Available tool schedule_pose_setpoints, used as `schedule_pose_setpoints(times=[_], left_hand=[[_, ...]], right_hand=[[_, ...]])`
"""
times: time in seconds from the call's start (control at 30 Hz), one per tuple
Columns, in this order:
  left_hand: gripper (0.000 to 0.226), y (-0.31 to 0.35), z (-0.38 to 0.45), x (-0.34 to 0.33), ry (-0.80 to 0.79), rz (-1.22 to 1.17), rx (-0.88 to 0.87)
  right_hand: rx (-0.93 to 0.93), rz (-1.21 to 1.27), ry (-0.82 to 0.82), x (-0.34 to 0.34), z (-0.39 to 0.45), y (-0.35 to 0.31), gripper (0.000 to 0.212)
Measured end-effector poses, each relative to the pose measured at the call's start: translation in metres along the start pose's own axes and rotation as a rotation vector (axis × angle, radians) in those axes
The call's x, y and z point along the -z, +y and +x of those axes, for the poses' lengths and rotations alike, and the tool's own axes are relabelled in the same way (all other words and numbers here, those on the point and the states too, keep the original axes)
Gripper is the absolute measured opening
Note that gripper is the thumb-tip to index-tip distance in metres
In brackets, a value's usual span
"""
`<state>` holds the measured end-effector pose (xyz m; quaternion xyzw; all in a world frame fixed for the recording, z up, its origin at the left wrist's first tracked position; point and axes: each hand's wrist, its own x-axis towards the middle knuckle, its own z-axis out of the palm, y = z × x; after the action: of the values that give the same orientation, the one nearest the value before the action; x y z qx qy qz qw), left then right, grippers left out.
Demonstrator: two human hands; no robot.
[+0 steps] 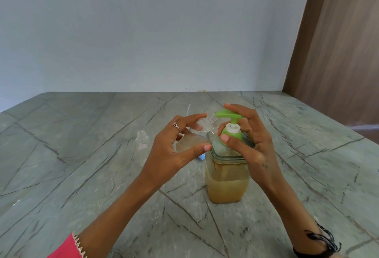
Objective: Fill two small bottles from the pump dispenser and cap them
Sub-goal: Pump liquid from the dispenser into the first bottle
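A clear square dispenser half full of amber liquid stands at the centre, topped by a green pump head. My right hand has its fingers over the pump head and its thumb against the green collar. My left hand grips a small clear bottle, tilted with its threaded neck near the nozzle; some amber liquid is inside it. A second small bottle, uncapped, stands upright to the left.
The grey veined stone counter spreads all round. A thin white tube lies behind my left hand and a small blue piece peeks out below it. A pale wall stands at the back, with a brown wooden panel on the right.
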<state>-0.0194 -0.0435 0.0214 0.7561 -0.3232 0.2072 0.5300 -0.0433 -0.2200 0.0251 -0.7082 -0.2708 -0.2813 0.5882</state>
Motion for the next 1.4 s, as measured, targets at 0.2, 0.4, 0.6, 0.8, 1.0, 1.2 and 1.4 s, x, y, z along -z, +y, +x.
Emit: schedule_pose_setpoints(times=[0.2,0.4,0.6,0.8,1.0,1.2,1.4], left_hand=[[0.049,0.0013,0.0,-0.0004,0.013,0.001,-0.003],[0.052,0.0013,0.0005,0.0001,0.028,0.032,-0.03],[0.052,0.0008,0.0,0.0019,0.034,0.08,-0.07],[0.051,0.0011,0.0003,0.0004,0.028,0.048,-0.05],[0.049,0.0015,-0.0001,0.0002,0.027,0.029,-0.038],[0.045,0.0007,-0.0001,0.0002,0.023,0.029,-0.029],[0.052,0.0014,0.0007,-0.0004,0.029,0.038,-0.035]], right_hand=[[-0.023,0.06,0.018,-0.0014,0.0001,0.0,0.037],[-0.057,0.132,0.058,-0.0011,0.0015,-0.0011,0.039],[-0.08,0.131,0.078,-0.0009,0.0027,-0.0036,0.033],[-0.054,0.116,0.065,-0.0026,0.0014,-0.002,0.031],[-0.024,0.064,0.043,-0.0023,-0.0009,0.0008,0.039],[-0.025,0.085,0.06,-0.0035,0.0013,0.0027,0.035],[-0.01,0.094,0.073,-0.0035,0.0033,0.0012,0.031]])
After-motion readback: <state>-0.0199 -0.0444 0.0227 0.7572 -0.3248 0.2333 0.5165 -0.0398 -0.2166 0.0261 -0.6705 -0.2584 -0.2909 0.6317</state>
